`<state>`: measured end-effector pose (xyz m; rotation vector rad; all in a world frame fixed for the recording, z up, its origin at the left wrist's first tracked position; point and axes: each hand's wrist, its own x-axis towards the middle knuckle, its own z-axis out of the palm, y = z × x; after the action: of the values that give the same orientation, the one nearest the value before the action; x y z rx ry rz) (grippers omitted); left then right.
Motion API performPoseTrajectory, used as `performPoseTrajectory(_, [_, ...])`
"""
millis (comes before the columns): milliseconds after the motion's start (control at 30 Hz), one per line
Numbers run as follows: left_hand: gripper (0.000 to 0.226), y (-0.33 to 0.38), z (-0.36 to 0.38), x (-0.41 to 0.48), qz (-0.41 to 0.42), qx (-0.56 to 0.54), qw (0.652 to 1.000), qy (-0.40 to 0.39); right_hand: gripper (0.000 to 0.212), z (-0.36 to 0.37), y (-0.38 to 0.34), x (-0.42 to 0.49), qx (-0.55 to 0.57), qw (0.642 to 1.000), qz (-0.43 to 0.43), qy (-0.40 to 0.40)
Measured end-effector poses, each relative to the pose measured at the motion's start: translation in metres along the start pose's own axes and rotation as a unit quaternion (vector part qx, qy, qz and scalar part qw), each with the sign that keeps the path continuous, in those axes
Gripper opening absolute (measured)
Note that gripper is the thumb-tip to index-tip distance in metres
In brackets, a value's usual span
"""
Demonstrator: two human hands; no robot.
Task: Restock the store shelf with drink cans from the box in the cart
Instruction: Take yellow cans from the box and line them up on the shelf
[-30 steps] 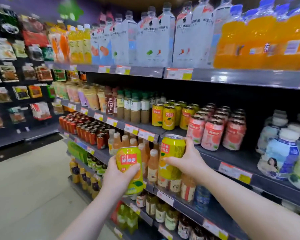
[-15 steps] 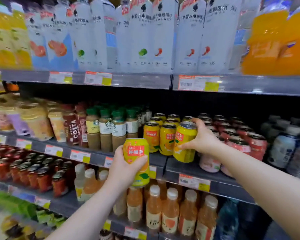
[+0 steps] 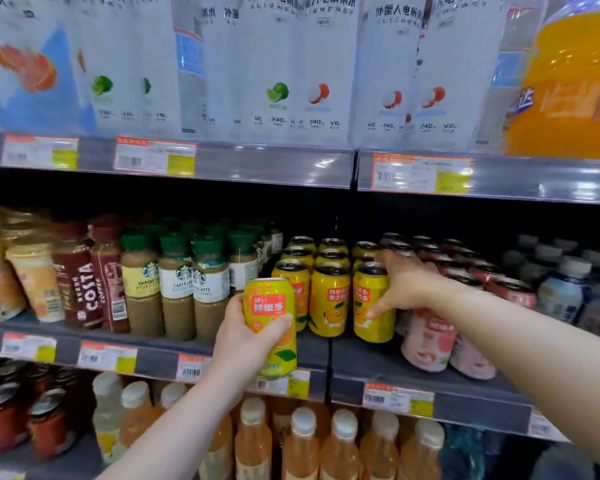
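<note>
Head view shows the right hand (image 3: 406, 285) with its grip curled round a yellow can (image 3: 369, 306), fingers over the far side and rim, thumb low on the label. The can stands upright at the front of the middle shelf (image 3: 378, 362), just beside the front yellow cans (image 3: 329, 299); whether its base fully rests there cannot be told. The left hand (image 3: 243, 337) wraps a second can (image 3: 271, 320) and holds it in the air before the shelf edge. Close on the right, under the wrist, stand pink cans (image 3: 426, 341).

Likely risks:
- Letting go before the base sits flat could tip the can off the front lip.
- The forearm, drawn back carelessly, could knock a pink can forward.
- A hard push inward could jostle the row behind.
- The second can, carried one-handed near the coffee bottles (image 3: 177, 289), could clip them going in.
</note>
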<state>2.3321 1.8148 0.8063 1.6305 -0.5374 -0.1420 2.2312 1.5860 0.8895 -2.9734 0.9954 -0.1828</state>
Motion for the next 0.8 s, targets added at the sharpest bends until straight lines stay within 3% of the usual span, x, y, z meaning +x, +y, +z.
performPoseTrajectory(367, [0.055,-0.007,0.010,0.021,0.017,-0.048,0.997,-0.051,0.097,-0.004,0.002,0.006,-0.128,0.991,-0.008,-0.037])
performPoseTrajectory(800, [0.079,-0.011,0.007,0.035,0.047,-0.044,0.994,-0.090,0.092,-0.003,0.011,0.006,-0.033,0.998,0.005,-0.061])
